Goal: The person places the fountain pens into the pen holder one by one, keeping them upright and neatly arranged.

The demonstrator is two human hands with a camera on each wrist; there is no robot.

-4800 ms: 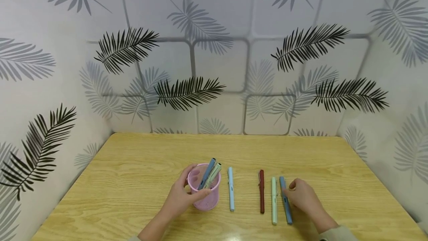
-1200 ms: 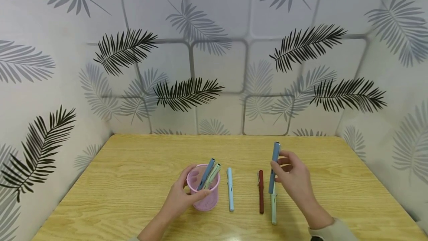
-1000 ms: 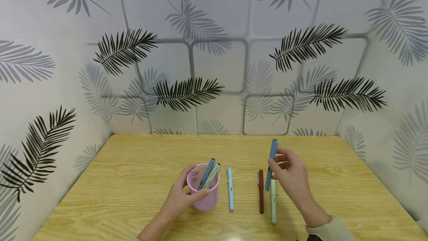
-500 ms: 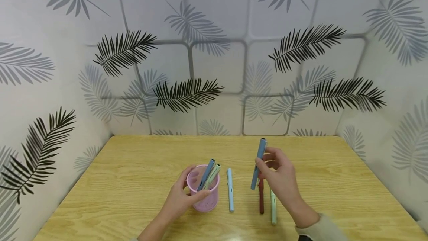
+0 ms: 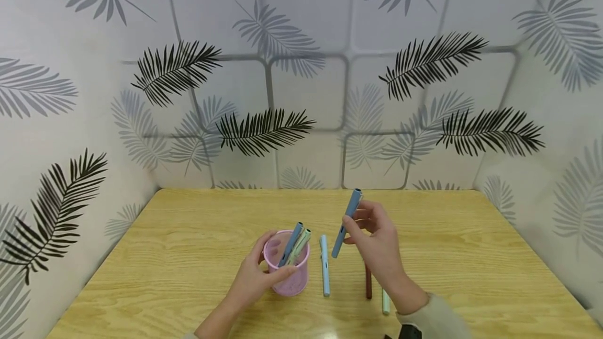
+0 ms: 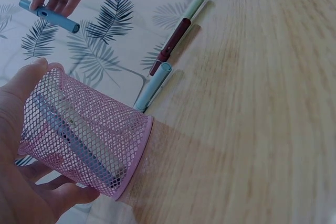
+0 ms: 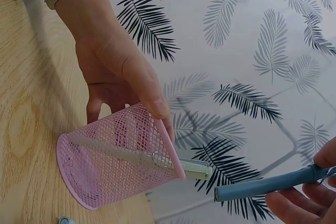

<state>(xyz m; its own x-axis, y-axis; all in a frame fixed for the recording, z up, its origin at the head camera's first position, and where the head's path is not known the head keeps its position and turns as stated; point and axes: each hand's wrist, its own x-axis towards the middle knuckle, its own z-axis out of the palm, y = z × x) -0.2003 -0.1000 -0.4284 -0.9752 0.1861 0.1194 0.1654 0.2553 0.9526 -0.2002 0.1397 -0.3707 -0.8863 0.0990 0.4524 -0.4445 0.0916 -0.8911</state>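
Note:
My left hand (image 5: 254, 274) grips a pink mesh pen cup (image 5: 291, 282) that stands on the table. Leaning inside the cup are a blue pen (image 5: 291, 244) and a pale green pen (image 5: 299, 247). Between thumb and fingers, my right hand (image 5: 377, 239) pinches a second blue pen (image 5: 346, 224). That pen is tilted in the air to the right of the cup, its lower end above the table. In the right wrist view the held blue pen (image 7: 262, 184) points toward the cup's rim, apart from it.
A light blue pen (image 5: 325, 266) lies just right of the cup. A dark red pen (image 5: 369, 284) and another pale green pen (image 5: 386, 302) lie further right, partly hidden by my right hand and arm. Leaf-patterned walls rise behind the wooden table (image 5: 188, 234).
My right hand picked the blue pen up from the table's right side and has carried it left toward the cup. My left hand and the cup stay in place.

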